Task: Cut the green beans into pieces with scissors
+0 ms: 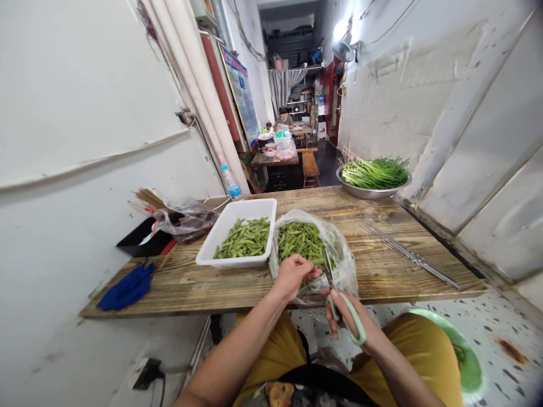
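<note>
My left hand (294, 274) reaches into a clear plastic bag (344, 265) of green edamame pods (299, 240) at the near table edge, its fingers pinched on a pod. My right hand (348, 317) grips green-handled scissors (344, 310) just below the bag, blades pointing up toward the left hand. A white rectangular tray (224, 229) holding more pods sits just left of the bag on the wooden table (382, 265).
A metal bowl of green chives (374, 174) stands at the far right. Thin metal skewers (409, 254) lie right of the bag. A blue cloth (127, 288), black box, plastic bag and water bottle (231, 183) sit left. A green basin (466, 356) is on the floor. A person sits far back.
</note>
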`<state>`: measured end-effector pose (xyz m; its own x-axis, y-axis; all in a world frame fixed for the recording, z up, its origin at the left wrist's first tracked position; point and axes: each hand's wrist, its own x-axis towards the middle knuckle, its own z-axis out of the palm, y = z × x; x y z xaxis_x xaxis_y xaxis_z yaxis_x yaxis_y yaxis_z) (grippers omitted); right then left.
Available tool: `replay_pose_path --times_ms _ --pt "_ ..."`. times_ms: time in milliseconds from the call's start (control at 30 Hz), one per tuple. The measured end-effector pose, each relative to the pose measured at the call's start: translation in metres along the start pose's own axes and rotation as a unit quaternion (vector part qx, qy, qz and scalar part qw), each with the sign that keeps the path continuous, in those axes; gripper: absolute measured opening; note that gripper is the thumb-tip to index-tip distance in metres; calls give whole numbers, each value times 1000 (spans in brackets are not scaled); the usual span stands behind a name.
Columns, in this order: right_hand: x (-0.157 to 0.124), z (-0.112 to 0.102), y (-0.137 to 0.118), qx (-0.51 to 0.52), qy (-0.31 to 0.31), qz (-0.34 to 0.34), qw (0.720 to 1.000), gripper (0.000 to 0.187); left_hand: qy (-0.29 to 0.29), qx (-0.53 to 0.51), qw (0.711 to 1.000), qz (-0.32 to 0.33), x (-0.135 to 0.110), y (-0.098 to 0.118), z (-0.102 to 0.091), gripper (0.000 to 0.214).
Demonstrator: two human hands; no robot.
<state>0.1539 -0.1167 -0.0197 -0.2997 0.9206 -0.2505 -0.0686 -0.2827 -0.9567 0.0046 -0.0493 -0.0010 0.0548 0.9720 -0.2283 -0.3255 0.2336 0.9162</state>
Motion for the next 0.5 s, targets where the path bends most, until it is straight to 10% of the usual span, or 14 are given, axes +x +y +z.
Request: replay_pose_path --times_ms 267,367,433,500 --pt "9 -6 15 -36 17 35 999 40 12 7 1000 -6 -3 -8 -2 25" --pt "10 -9 20 -26 23 26 999 40 97 87 987 92 5 6 -26 19" --pt "9 -11 22 -10 21 6 1000 41 231 200 929 211 12 25 -54 15" --pt "8 -12 22 13 13 2 1000 43 371 347 807 301 19 48 -82 18"
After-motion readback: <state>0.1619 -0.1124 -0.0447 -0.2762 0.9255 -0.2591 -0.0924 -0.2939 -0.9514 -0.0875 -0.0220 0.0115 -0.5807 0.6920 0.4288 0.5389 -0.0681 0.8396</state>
